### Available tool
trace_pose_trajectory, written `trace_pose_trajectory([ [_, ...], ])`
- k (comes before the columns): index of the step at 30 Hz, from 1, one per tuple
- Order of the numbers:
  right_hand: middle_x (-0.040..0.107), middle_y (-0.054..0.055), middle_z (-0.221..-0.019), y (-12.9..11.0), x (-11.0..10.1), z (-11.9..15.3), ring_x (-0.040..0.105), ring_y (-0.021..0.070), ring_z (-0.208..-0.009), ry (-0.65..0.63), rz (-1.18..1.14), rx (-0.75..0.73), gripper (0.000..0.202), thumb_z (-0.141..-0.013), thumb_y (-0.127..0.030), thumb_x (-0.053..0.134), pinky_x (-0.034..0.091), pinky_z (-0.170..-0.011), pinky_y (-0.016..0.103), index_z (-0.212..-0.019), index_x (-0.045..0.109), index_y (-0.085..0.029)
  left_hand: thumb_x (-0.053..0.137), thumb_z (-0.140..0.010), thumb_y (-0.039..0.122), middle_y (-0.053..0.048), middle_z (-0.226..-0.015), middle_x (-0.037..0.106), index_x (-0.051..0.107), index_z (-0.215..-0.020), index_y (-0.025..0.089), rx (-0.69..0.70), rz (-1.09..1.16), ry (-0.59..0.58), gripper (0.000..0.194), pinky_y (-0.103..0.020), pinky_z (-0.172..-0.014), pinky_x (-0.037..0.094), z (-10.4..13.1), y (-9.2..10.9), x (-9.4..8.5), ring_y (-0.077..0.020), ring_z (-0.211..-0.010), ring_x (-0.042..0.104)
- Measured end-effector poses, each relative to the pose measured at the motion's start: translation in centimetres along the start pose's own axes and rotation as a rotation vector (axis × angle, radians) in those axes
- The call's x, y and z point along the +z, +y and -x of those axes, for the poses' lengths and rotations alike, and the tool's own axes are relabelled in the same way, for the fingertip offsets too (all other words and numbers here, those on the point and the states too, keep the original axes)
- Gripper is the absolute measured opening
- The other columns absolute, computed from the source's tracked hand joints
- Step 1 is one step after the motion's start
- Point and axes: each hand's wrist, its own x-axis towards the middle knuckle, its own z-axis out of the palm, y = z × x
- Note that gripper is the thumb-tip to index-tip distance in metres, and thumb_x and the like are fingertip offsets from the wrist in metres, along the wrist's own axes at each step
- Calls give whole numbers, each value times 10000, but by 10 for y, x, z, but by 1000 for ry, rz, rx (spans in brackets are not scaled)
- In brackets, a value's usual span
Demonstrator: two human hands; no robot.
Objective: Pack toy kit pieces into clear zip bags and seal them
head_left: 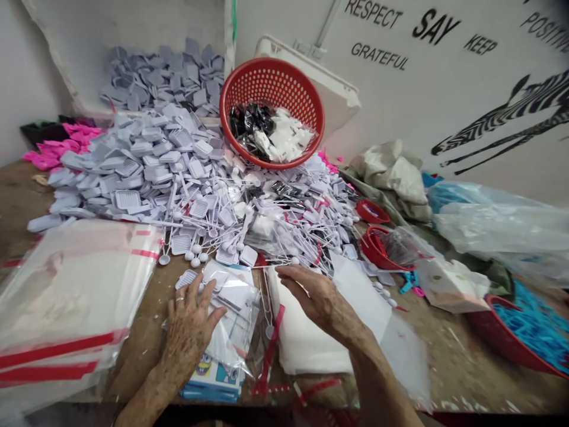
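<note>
While the left hand [190, 323] splays, the right hand [316, 296] arches leftward.

Soft, diffuse light with stretched edges

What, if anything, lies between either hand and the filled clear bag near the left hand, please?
A pale spoon and a red strip lie between the right hand and the clear bag; nothing visible separates the left hand from it.
</note>
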Motion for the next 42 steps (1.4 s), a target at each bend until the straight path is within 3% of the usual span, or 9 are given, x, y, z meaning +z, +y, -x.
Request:
trace_pose_trajectory([
  [4,734,69,-1104,-3,17,2,693,185,-1003,-111,-65,-29,249,-993,-200,466,549,-870,315,-1148,659,-223,579,-912,380,-134,-1411,568,627,-1309,237,5,-25,27,425,-519,-916,504,1,2,1,-355,-1162,560],
  [8,736,60,-1104,2,24,2,693,189,-1011,-128,-74,8,238,-989,-206,475,542,-885,322,-1124,669,-233,581,-912,380,-138,-1400,575,635,-1296,231,16,-32,59,416,-513,-886,514,1,3,2,-354,-1138,566],
  [14,741,72,-1083,21,19,-41,703,203,-966,63,-13,-37,253,-978,-234,473,550,-848,345,-1122,678,-208,610,-900,386,-122,-1406,577,624,-1310,248,-3,-7,60,433,-509,-896,510,2,5,2,-357,-1157,565],
  [20,702,134,-1121,45,41,-106,624,258,-1045,208,343,-3,285,-873,-132,500,488,-942,385,-1089,685,-154,609,-906,409,-130,-1444,542,605,-1343,248,-27,-44,48,466,-512,-915,496,4,6,4,-354,-1173,559],
  [25,598,216,-1244,59,47,-121,491,360,-1168,443,314,149,343,-888,-308,542,385,-998,531,-1161,622,-118,616,-900,430,-122,-1441,550,601,-1347,249,-12,-42,87,482,-506,-898,492,6,5,10,-356,-1161,559],
  [27,637,188,-1138,64,43,-119,518,354,-1105,466,197,210,303,-842,-371,593,376,-986,534,-1037,652,-147,622,-896,438,-123,-1433,558,610,-1337,249,-5,-52,103,480,-500,-895,490,6,4,11,-351,-1145,565],
  [31,666,117,-885,68,33,-113,588,288,-949,377,48,216,223,-827,-397,565,428,-944,476,-783,635,-190,623,-895,440,-126,-1422,568,614,-1333,241,8,-71,116,481,-495,-888,488,6,4,11,-351,-1140,564],
  [37,698,62,-754,70,23,-107,662,176,-608,83,-143,234,475,-938,-522,354,551,-653,326,-939,681,-177,611,-904,431,-130,-1412,576,627,-1318,238,15,-56,132,457,-493,-894,480,7,5,11,-352,-1139,563],
  [42,714,74,-721,72,33,-107,715,219,-684,-85,45,362,294,-873,-319,494,554,-673,318,-937,720,-141,594,-914,423,-136,-1425,562,616,-1332,240,11,-42,116,457,-503,-884,483,6,4,11,-360,-1142,565],
])
